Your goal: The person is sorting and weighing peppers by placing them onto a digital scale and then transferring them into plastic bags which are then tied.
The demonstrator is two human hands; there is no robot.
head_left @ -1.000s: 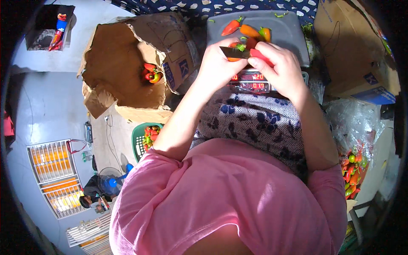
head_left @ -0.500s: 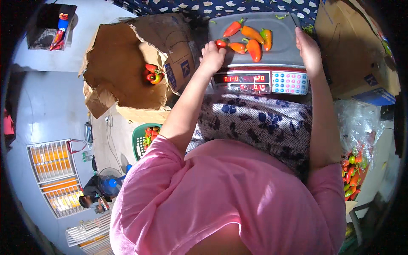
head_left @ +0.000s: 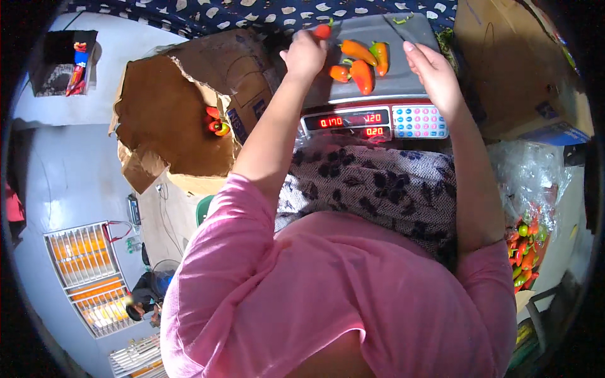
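Red pepper (head_left: pixel 322 31) at the far left of the scale (head_left: pixel 406 79), left hand (head_left: pixel 305 55) stretched forward to it, fingers curled, whether they gripped unclear, right hand (head_left: pixel 433 68) poised over the scale's right side, fingers closed around a dark knife (head_left: pixel 395 31).
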